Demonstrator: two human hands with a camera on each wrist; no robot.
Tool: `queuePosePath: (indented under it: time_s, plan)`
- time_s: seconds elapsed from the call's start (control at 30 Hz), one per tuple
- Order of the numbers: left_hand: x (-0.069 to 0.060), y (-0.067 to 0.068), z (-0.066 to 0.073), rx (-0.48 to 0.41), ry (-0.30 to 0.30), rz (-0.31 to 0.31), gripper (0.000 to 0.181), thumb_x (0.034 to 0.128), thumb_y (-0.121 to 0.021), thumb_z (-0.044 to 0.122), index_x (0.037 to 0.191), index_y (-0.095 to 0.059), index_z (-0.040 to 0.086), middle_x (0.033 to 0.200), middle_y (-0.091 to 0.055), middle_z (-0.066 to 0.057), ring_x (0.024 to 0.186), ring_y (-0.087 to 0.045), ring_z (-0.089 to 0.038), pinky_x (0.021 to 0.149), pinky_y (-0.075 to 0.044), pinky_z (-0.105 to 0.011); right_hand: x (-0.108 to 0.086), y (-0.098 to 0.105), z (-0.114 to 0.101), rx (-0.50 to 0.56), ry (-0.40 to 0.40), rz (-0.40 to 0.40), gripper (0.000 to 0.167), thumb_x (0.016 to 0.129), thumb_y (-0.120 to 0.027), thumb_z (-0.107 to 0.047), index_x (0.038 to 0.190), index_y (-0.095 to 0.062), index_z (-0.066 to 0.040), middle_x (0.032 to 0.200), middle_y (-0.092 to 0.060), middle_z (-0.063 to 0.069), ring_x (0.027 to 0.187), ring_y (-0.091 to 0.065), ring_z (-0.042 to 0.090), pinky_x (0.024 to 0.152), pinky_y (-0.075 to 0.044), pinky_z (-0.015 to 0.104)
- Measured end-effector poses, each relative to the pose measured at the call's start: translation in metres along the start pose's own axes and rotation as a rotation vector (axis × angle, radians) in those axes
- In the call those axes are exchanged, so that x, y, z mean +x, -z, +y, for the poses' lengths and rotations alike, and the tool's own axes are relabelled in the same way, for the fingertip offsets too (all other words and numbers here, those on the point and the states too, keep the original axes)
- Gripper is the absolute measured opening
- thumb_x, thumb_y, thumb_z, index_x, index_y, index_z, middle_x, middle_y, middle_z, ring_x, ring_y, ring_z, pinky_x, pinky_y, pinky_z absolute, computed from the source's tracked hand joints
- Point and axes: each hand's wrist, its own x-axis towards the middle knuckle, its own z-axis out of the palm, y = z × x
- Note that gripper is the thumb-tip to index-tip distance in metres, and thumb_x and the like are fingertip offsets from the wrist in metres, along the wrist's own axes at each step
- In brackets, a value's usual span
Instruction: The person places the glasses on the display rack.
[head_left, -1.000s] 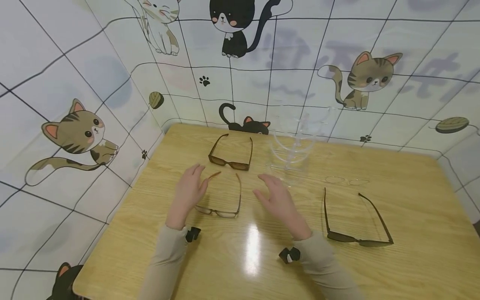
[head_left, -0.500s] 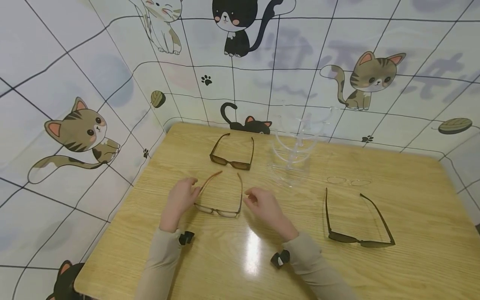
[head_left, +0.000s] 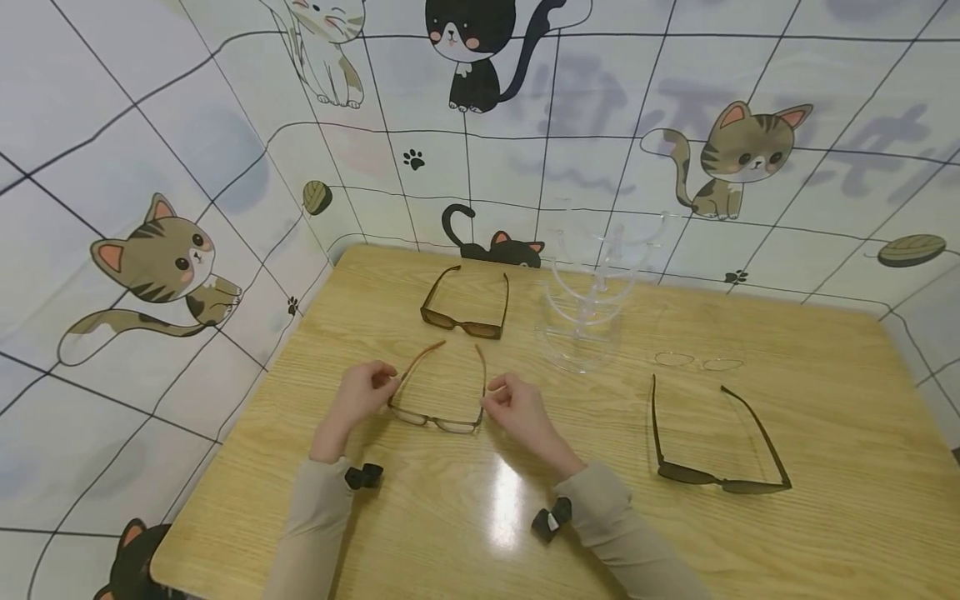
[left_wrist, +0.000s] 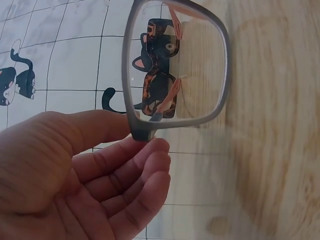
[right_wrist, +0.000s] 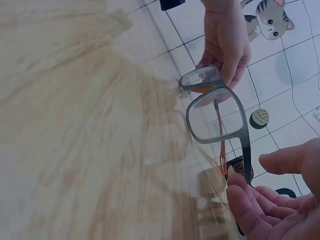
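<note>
Thin-framed eyeglasses with orange-brown temple tips [head_left: 431, 419] lie unfolded at the table's left middle, lenses toward me. At their left hinge, my left hand [head_left: 363, 390] pinches the frame [left_wrist: 142, 131] between thumb and fingers. My right hand [head_left: 519, 408] is at the right temple [right_wrist: 246, 160]; its fingertips touch or nearly touch it, while the thumb stands apart in the right wrist view. Behind lie brown-lensed sunglasses [head_left: 461, 326], also unfolded. A clear tiered display stand [head_left: 581, 321] stands to the right of them.
Black sunglasses [head_left: 723, 482] lie unfolded on the right of the wooden table [head_left: 847, 400]. Just beyond them are thin wire-rimmed glasses [head_left: 697, 362], hard to make out. A cat-printed cloth wall [head_left: 585, 100] rises along the table's back and left sides.
Both hands have come down and inward to the two sides of the eyeglasses. The left has taken hold at the hinge; the right has reached the other temple. The glasses have not visibly moved.
</note>
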Motion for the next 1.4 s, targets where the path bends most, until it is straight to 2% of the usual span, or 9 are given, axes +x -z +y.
queuePosePath:
  time_s: [0.1, 0.2, 0.3, 0.4, 0.47, 0.57, 0.83, 1.17, 1.4]
  plan:
    - [0.000, 0.000, -0.003, -0.061, 0.054, -0.024, 0.013, 0.0859, -0.064, 0.003, 0.092, -0.067, -0.008, 0.079, -0.066, -0.015, 0.068, -0.061, -0.022, 0.058, -0.051, -0.029, 0.001, -0.001, -0.001, 0.063, -0.098, -0.009, 0.023, 0.085, -0.067, -0.004, 0.104, -0.058, 0.004, 0.078, -0.066, 0.011, 0.061, -0.063, 0.021, 0.050, -0.051, 0.025]
    - [0.000, 0.001, -0.007, -0.144, 0.136, -0.058, 0.015, 0.0872, -0.064, 0.004, 0.096, -0.068, -0.008, 0.082, -0.067, -0.015, 0.066, -0.061, -0.018, 0.056, -0.051, -0.025, 0.002, -0.002, -0.002, 0.121, -0.178, -0.025, 0.029, 0.085, -0.067, -0.002, 0.110, -0.056, 0.005, 0.080, -0.066, 0.011, 0.063, -0.064, 0.025, 0.052, -0.053, 0.027]
    - [0.000, 0.002, -0.011, -0.244, 0.220, -0.096, 0.018, 0.0888, -0.063, 0.005, 0.100, -0.067, -0.008, 0.084, -0.068, -0.014, 0.064, -0.060, -0.015, 0.057, -0.052, -0.025, 0.000, -0.001, -0.010, 0.176, -0.223, -0.052, 0.032, 0.085, -0.064, 0.001, 0.114, -0.053, 0.010, 0.080, -0.066, 0.016, 0.063, -0.064, 0.031, 0.056, -0.056, 0.034]
    - [-0.001, 0.002, -0.015, -0.326, 0.273, -0.120, 0.021, 0.0896, -0.062, 0.006, 0.103, -0.066, -0.009, 0.085, -0.067, -0.014, 0.063, -0.058, -0.014, 0.057, -0.053, -0.025, 0.000, -0.003, -0.010, 0.214, -0.244, -0.061, 0.035, 0.085, -0.063, 0.003, 0.116, -0.051, 0.013, 0.079, -0.066, 0.018, 0.058, -0.063, 0.029, 0.055, -0.056, 0.036]
    - [-0.002, 0.002, -0.016, -0.369, 0.297, -0.132, 0.022, 0.0900, -0.061, 0.006, 0.105, -0.065, -0.010, 0.086, -0.067, -0.015, 0.064, -0.058, -0.013, 0.058, -0.054, -0.025, 0.001, -0.004, -0.010, 0.265, -0.273, -0.072, 0.036, 0.085, -0.061, 0.005, 0.117, -0.050, 0.015, 0.078, -0.066, 0.021, 0.055, -0.062, 0.028, 0.055, -0.057, 0.038]
    - [-0.004, 0.002, -0.018, -0.424, 0.329, -0.146, 0.024, 0.0907, -0.060, 0.005, 0.107, -0.064, -0.012, 0.087, -0.066, -0.014, 0.064, -0.059, -0.012, 0.059, -0.055, -0.025, 0.003, -0.010, -0.002, 0.346, -0.313, -0.078, 0.038, 0.084, -0.060, 0.005, 0.119, -0.049, 0.015, 0.073, -0.065, 0.017, 0.049, -0.059, 0.016, 0.050, -0.055, 0.032]
    - [-0.003, 0.003, -0.013, -0.603, 0.394, -0.180, 0.031, 0.0912, -0.057, 0.002, 0.116, -0.057, -0.016, 0.082, -0.064, -0.010, 0.058, -0.058, -0.008, 0.059, -0.055, -0.024, -0.001, -0.006, -0.003, 0.508, -0.386, -0.080, 0.039, 0.086, -0.056, 0.006, 0.122, -0.047, 0.017, 0.077, -0.063, 0.013, 0.055, -0.058, 0.012, 0.054, -0.056, 0.026]
    - [0.001, -0.001, 0.000, -0.720, 0.370, -0.248, 0.035, 0.0913, -0.059, 0.003, 0.120, -0.053, -0.017, 0.094, -0.064, -0.013, 0.067, -0.062, -0.009, 0.064, -0.056, -0.024, -0.011, 0.021, -0.009, 0.639, -0.376, -0.104, 0.040, 0.090, -0.051, 0.004, 0.125, -0.039, 0.020, 0.086, -0.062, 0.012, 0.070, -0.060, 0.011, 0.070, -0.057, 0.030]
    - [0.007, -0.006, 0.016, -0.793, 0.319, -0.310, 0.037, 0.0923, -0.056, 0.003, 0.122, -0.049, -0.018, 0.099, -0.061, -0.012, 0.072, -0.061, -0.008, 0.066, -0.055, -0.021, -0.021, 0.044, -0.012, 0.623, -0.372, -0.109, 0.040, 0.091, -0.052, 0.002, 0.126, -0.039, 0.017, 0.089, -0.061, 0.009, 0.077, -0.060, 0.013, 0.079, -0.055, 0.036]
